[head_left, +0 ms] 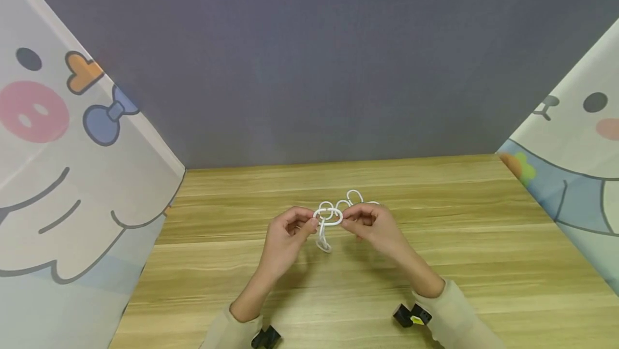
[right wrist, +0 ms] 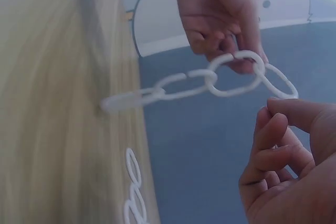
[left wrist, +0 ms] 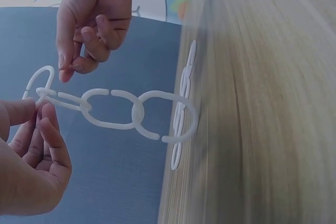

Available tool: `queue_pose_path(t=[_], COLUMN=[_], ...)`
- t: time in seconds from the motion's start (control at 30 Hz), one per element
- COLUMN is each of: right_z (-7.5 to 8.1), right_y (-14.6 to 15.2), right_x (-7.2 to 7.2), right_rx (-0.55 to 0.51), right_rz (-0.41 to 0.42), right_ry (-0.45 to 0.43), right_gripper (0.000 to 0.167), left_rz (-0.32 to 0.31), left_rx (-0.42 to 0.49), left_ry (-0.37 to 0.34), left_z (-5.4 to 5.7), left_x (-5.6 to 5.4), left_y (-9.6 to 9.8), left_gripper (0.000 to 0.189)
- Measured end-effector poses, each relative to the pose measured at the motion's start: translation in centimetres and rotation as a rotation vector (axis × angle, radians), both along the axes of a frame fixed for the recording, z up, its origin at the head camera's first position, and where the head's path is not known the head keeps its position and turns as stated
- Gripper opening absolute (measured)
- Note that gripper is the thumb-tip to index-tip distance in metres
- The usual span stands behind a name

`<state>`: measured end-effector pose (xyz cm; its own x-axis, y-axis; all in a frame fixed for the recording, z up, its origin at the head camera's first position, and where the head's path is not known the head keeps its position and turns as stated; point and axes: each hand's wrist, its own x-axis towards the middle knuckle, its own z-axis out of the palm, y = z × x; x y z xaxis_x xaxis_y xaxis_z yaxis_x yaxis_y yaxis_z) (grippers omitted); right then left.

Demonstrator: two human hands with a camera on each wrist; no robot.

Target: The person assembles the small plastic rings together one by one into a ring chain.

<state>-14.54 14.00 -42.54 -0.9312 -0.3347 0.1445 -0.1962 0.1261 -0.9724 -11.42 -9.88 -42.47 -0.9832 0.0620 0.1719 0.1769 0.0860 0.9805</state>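
Note:
A white plastic chain link (head_left: 333, 224) spans the space between both hands, with a small gap in its side. My left hand (head_left: 285, 239) pinches one end of it between thumb and fingers. My right hand (head_left: 379, 225) has thumb and index fingertips right at its other end. From this link hangs a short chain (right wrist: 231, 93) of several white C-shaped links, its lowest one close to the tabletop in the left wrist view. Behind the hands, more joined white links (head_left: 354, 196) lie on the table, partly hidden by my right hand in the head view.
The wood-grain table (head_left: 217, 284) runs back to a grey panel (head_left: 329, 70). Side panels with cartoon animals stand at left (head_left: 96, 188) and right (head_left: 580, 145). Small black devices are worn at the left wrist (head_left: 266, 337) and right wrist (head_left: 412, 315).

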Motion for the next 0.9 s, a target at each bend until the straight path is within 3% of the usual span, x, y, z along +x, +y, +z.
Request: queue_pose_path(t=[0.17, 0.37, 0.9], right_z=[0.5, 0.8, -0.6], right_y=[1.0, 2.0, 3.8], right_x=[-0.5, -0.9, -2.9], right_rx=[0.011, 0.026, 0.066], right_rz=[-0.029, -0.06, -0.068], right_ry=[-0.041, -0.028, -0.01], right_gripper=[0.016, 0.016, 0.022], left_rz=[0.003, 0.012, 0.002], left_rx=[-0.004, -0.002, 0.001], left_ry=[0.007, 0.003, -0.009], left_z=[-0.1, 0.1, 0.0], left_x=[-0.1, -0.1, -0.1], left_y=[0.0, 0.0, -0.2], left_gripper=[0.01, 0.011, 0.014])
